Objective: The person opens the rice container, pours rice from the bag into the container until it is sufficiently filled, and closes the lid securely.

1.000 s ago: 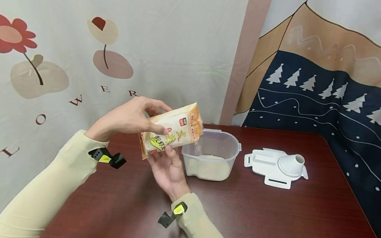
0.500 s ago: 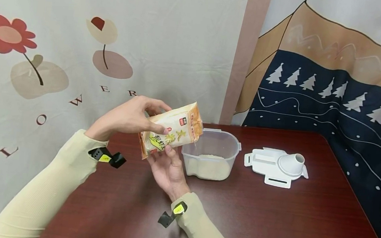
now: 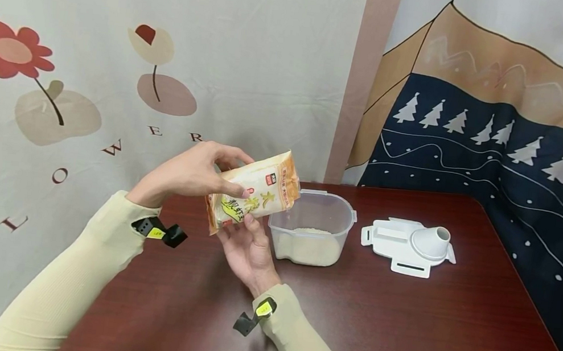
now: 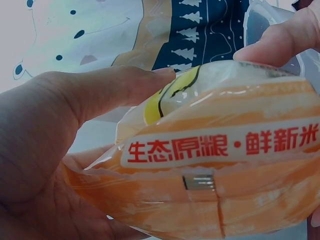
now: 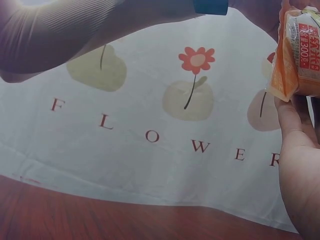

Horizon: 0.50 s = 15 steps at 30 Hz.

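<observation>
A cream and orange plastic bag of rice (image 3: 272, 189) is held tilted above the table, its right end at the left rim of a clear plastic container (image 3: 339, 236). White rice (image 3: 313, 231) lies in the container. My left hand (image 3: 191, 172) grips the bag from above, thumb across the front. From below, my right hand (image 3: 252, 258) holds it, with the thumb on the front and the fingers mostly hidden behind. The bag's orange end (image 4: 200, 185) fills the left wrist view. In the right wrist view, the bag (image 5: 305, 55) shows only at the right edge.
To the right of the container, a white lid with a round spout (image 3: 407, 249) lies on the dark red table (image 3: 425, 328). Printed curtains (image 3: 273, 54) hang directly behind the table and along its right side.
Both hands and the bag keep almost the same position. A faint pale streak below the bag's right end one second ago is not visible now.
</observation>
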Each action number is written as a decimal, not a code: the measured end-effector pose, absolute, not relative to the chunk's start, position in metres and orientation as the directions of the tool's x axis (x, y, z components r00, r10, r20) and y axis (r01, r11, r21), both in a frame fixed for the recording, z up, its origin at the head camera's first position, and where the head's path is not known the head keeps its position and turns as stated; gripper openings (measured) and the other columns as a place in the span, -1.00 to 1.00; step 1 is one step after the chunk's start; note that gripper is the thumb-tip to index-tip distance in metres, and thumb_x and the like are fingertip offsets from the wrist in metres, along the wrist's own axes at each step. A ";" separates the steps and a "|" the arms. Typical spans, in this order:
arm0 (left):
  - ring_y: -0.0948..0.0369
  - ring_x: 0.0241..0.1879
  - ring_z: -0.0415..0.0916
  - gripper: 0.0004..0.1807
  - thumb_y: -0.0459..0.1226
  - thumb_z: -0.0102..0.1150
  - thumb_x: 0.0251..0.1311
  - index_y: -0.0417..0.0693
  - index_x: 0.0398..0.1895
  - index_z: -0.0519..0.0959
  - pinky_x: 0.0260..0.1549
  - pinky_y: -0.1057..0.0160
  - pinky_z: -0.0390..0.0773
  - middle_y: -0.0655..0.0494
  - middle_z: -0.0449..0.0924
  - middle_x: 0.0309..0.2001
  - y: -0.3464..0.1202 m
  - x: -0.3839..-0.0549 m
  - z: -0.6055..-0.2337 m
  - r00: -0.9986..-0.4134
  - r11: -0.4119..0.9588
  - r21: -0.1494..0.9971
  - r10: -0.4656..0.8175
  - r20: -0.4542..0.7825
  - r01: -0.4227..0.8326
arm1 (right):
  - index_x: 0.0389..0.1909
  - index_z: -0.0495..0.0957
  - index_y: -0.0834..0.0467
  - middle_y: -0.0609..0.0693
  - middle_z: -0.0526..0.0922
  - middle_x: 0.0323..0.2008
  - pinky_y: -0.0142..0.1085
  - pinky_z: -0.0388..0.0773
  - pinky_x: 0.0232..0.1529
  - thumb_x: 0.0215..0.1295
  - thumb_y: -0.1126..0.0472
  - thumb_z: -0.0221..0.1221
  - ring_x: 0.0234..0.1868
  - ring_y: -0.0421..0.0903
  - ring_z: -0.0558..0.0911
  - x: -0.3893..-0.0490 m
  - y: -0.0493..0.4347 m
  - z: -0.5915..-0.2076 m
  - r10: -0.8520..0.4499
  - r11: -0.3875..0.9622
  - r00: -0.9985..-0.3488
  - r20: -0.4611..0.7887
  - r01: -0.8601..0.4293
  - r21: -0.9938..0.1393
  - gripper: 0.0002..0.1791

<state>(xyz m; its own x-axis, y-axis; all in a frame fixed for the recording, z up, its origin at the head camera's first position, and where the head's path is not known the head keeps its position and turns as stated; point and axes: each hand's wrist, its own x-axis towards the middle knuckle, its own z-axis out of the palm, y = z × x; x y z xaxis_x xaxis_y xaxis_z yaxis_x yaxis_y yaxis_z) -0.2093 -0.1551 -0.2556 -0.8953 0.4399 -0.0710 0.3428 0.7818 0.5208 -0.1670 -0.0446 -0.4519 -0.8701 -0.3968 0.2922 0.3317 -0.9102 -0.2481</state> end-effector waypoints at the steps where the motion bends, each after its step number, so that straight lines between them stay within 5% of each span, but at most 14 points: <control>1: 0.17 -0.27 0.64 -0.50 -0.12 0.53 0.04 0.23 0.12 0.67 -0.20 0.17 0.56 0.17 0.77 -0.26 -0.155 -0.209 -0.256 -0.895 0.782 0.520 0.440 -0.071 0.343 | 0.29 0.41 -0.10 -0.18 0.56 0.18 -0.31 0.47 0.28 0.25 0.01 0.40 0.05 -0.24 0.48 -0.167 -0.045 -0.452 -0.397 -0.910 -0.870 0.293 0.332 -0.247 -0.38; 15: 0.17 -0.26 0.64 -0.51 -0.13 0.52 0.05 0.23 0.11 0.67 -0.20 0.17 0.56 0.17 0.78 -0.25 -0.155 -0.210 -0.256 -0.891 0.777 0.523 0.448 -0.071 0.349 | 0.27 0.44 -0.09 -0.19 0.58 0.15 -0.30 0.47 0.28 0.20 -0.02 0.44 0.04 -0.24 0.48 -0.167 -0.045 -0.451 -0.400 -0.907 -0.874 0.276 0.335 -0.254 -0.37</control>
<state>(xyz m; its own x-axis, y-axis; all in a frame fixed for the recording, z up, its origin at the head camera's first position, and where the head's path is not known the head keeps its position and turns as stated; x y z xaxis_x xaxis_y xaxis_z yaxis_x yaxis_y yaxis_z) -0.2098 -0.1555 -0.2560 -0.8911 0.4483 -0.0707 0.3495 0.7772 0.5233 -0.1670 -0.0446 -0.4514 -0.8739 -0.4001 0.2759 0.3350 -0.9072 -0.2545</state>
